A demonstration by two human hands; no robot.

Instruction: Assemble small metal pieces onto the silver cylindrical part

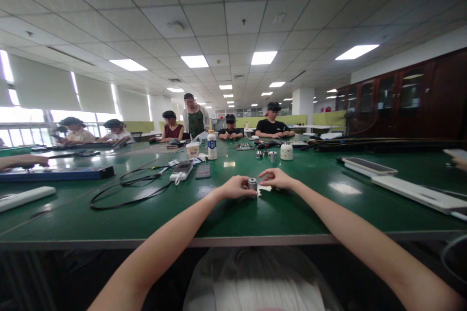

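My left hand point(235, 187) is closed around the side of a small silver metal cylinder point(252, 184), which stands upright with a round opening in its top. To the right of the cylinder, my right hand point(278, 178) is held with curved fingers and thumb apart, and I see nothing between them. Under and beside my fingers lies a piece of white paper or tissue point(265, 188). Farther back on the green table point(233, 218) are another metal cylinder point(273, 156) and some small shiny metal parts point(260, 154).
A white jar point(286, 151), a bottle point(212, 146) and a cup point(193, 150) stand beyond my hands. To the left lie a white device point(181, 170) and a looped black cable point(124, 204). A long white bar point(419, 193) lies right. Several people sit around the table.
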